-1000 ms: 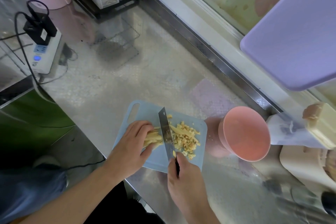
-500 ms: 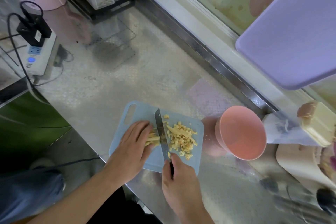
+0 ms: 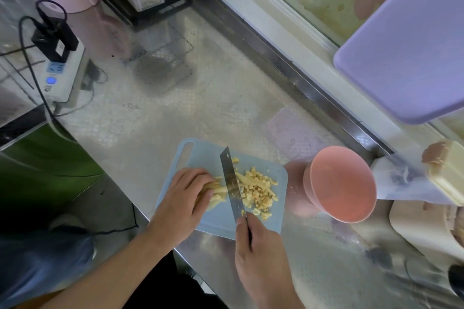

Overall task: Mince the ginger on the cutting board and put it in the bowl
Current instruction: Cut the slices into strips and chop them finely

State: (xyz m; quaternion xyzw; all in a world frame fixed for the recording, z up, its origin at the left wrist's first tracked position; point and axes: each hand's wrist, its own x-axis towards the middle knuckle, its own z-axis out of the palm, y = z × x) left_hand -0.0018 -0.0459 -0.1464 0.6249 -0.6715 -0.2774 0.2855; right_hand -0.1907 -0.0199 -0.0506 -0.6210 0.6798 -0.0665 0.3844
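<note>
Mincing is the step in hand, and by the look of the board it is partly done. The ginger (image 3: 253,189) lies on the pale blue cutting board (image 3: 200,155), which sits on the steel bench (image 3: 175,113). To the right of the blade a loose heap of small cubes is spread out, with a few longer slivers among them; to the left a bundle of uncut strips (image 3: 216,189) waits.

The left hand (image 3: 182,202) rests over that bundle, fingers curled down onto the strips to pin them just beside the blade. The right hand (image 3: 261,256) is wrapped round the handle of the knife (image 3: 232,183), which stands edge-down across the board between the strips and the cubes; whether the edge touches the board at this instant I cannot tell.

The pink bowl (image 3: 341,188) stands on the bench just to the right of the board, and I see no ginger in it.

The next move, as I judge it, calls for feeding the strips toward the blade in short steps, with the left fingertips kept tucked back from the edge. The longer slivers in the heap probably want another pass before anything is scraped across to the bowl.
</note>
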